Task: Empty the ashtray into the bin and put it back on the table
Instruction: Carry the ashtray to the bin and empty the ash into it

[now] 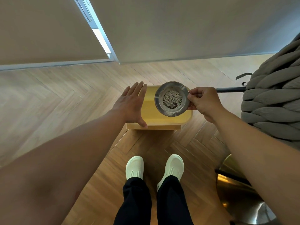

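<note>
Ashtray looks light, stiff metal, pinched at its rim by the right hand over the bin, left hand spread flat

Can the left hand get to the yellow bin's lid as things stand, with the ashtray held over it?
Probably yes: the left hand is open at the bin's left edge, while the right hand holds the ashtray over the right side.
</note>
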{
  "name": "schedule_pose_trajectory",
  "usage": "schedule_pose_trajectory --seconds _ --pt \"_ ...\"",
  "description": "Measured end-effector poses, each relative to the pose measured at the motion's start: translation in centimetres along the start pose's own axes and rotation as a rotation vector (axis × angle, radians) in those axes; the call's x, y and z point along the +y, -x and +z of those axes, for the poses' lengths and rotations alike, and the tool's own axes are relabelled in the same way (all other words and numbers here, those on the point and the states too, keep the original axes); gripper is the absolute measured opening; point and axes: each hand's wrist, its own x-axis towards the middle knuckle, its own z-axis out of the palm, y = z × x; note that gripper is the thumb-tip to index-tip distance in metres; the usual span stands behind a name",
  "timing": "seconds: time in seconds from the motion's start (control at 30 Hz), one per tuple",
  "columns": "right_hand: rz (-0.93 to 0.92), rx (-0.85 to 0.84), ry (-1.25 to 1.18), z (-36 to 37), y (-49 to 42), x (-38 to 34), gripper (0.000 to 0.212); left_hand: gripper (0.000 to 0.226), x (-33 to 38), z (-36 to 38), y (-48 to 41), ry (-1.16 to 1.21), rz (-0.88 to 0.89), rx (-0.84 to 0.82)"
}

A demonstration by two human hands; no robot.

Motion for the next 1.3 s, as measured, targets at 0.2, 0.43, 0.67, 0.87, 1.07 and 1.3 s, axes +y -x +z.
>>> schedule_pose_trajectory --seconds 0.2,0.43,0.67,0.87,1.07,1.3 --pt "-0.023 0.011 0.019 0.1 -0.3 0.1 0.009 0.154 0.1 0.5 -0.3 -0.024 -0.007 0.01" --pt "-0.08 -0.006 0.078 0.5 0.0 0.3 0.02 0.153 -0.3 0.8 -0.5 -0.034 -0.012 0.018" --pt "-0.219 0.01 0.268 2.3 0.4 1.2 0.017 0.151 -0.4 0.9 -0.5 -0.038 -0.006 0.02" --pt "-0.611 -0.01 0.574 3.7 1.9 1.6 0.006 0.149 -0.5 1.0 -0.6 -0.042 -0.008 0.025" --pt "-0.94 0.06 0.792 4.5 2.9 2.7 0.013 0.149 -0.7 1.2 -0.6 -0.039 -0.005 0.035" --pt "-1.294 0.15 0.928 4.7 3.2 4.6 0.014 0.149 -0.7 1.5 -0.6 -0.039 -0.009 0.047"
